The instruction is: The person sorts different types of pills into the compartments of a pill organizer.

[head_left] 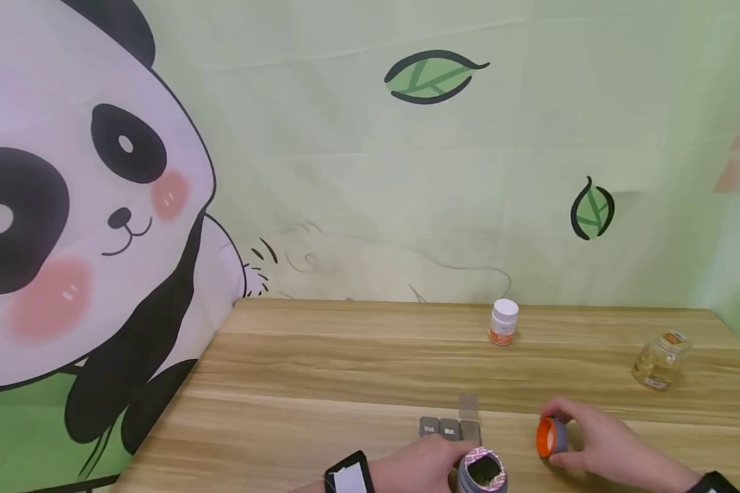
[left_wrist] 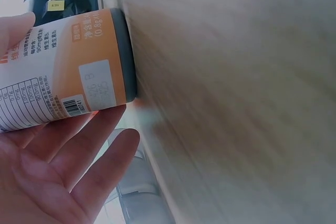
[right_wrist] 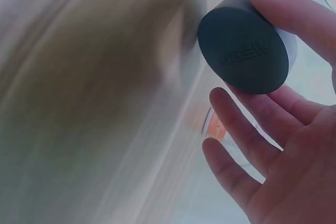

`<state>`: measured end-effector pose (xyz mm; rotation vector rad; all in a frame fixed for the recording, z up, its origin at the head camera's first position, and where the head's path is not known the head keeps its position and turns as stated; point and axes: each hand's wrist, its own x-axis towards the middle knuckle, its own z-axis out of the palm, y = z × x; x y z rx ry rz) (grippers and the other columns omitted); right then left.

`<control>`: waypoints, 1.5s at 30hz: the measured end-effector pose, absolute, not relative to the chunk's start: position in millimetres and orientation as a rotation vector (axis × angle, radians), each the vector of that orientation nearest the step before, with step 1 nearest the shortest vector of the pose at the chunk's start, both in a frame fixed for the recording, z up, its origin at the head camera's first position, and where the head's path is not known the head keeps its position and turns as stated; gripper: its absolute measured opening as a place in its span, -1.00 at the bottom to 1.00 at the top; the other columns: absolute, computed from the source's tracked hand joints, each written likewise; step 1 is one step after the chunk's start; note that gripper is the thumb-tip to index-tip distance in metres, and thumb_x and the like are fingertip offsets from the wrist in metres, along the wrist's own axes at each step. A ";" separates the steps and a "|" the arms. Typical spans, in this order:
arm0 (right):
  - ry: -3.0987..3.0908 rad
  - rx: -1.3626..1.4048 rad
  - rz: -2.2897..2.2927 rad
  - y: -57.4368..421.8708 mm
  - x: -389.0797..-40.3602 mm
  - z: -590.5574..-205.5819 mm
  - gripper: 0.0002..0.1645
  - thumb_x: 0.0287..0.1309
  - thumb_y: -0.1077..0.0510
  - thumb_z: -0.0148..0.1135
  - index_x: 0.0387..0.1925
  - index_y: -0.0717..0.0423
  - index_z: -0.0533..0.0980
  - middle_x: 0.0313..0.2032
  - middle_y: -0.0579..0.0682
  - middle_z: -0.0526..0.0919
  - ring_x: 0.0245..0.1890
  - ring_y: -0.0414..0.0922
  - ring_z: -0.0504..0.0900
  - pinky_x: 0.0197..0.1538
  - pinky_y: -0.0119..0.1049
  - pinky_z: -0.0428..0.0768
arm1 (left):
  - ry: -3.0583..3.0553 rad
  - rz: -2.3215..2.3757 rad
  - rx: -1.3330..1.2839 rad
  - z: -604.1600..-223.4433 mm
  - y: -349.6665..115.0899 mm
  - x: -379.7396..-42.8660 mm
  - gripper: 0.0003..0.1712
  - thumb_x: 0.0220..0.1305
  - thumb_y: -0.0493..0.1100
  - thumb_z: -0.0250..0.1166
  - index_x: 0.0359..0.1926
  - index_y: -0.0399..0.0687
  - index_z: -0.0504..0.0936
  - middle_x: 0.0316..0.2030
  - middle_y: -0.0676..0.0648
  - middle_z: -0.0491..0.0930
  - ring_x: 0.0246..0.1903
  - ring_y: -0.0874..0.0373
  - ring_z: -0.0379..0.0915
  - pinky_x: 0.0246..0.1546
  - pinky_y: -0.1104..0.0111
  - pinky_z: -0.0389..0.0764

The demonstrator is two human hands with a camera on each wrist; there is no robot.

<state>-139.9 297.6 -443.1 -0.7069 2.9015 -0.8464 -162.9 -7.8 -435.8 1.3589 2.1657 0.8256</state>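
My left hand (head_left: 416,467) grips a supplement bottle (left_wrist: 63,72) with a white and orange label and a dark base. Its mouth faces up in the head view, uncapped, with torn printed foil (head_left: 472,463) round a dark opening. Off to the right, my right hand (head_left: 604,438) pinches the bottle's cap (right_wrist: 244,48) between thumb and fingers. This cap is grey outside with an orange inner rim, and it is tipped on its side, its inside facing left. A grey pill organizer (head_left: 449,428) lies just beyond the left hand, partly hidden by it, with one lid (head_left: 469,405) raised.
A small white bottle (head_left: 503,322) with an orange label stands at the table's back edge. Farther right is a clear glass jar (head_left: 661,361). Behind the wood-grain table (head_left: 321,370) hangs a green cloth (head_left: 321,137) printed with a panda and leaves.
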 end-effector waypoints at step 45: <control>2.288 -1.104 -1.489 247.9 -131.6 -498.0 -0.26 0.17 0.34 0.20 0.36 -0.09 0.26 0.21 -0.41 0.33 0.10 -0.35 0.37 -0.16 -0.22 0.43 | 2.575 0.750 1.286 -408.4 -41.2 -197.8 -0.48 0.16 0.25 0.35 -0.01 0.03 0.60 -0.16 0.18 0.63 -0.16 0.39 0.51 -0.20 0.46 0.49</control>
